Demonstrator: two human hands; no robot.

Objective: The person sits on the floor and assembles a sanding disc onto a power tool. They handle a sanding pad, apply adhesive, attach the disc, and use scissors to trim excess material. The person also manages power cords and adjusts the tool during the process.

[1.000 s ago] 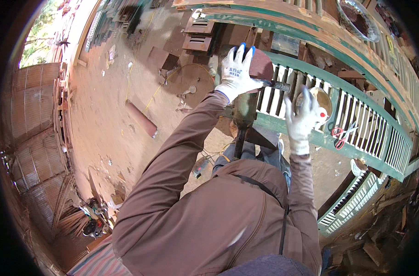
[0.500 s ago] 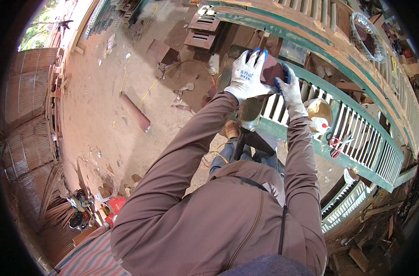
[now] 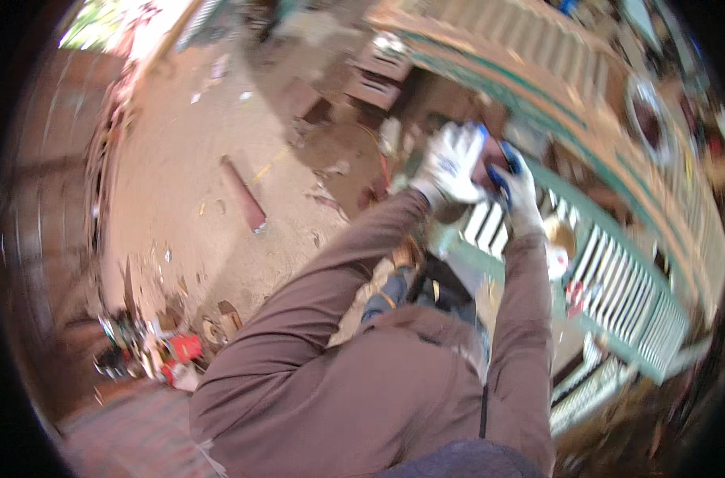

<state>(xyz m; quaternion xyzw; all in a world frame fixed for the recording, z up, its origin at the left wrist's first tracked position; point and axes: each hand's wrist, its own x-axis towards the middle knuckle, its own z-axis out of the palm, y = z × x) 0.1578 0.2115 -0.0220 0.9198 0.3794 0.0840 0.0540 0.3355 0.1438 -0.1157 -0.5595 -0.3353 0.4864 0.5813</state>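
Note:
A dark reddish-brown piece of sandpaper [image 3: 487, 165] is held up between my two gloved hands, over the far end of a green slatted shutter [image 3: 662, 338]. My left hand [image 3: 451, 165], in a white glove with blue fingertips, lies along its left side with the fingers stretched forward. On its right edge my right hand [image 3: 520, 189] grips with bent fingers, in the same kind of glove. Motion blur hides the left thumb and the sheet's underside. Close to my right wrist, a round bowl [image 3: 561, 236] and a small white bottle [image 3: 556, 263] stand on the shutter.
Red-handled scissors [image 3: 575, 296] lie on the shutter's slats. Beyond it runs a larger wooden slatted frame [image 3: 529, 36] with a clear container [image 3: 647, 119]. On the floor at left lies a reddish-brown roll [image 3: 243, 195]. Slotted wooden pieces [image 3: 372, 88] are stacked ahead.
The whole view has shifted and blurred, so the scene sits lower and farther right. Both hands remain on the sandpaper; the right fingers now curl more over its edge.

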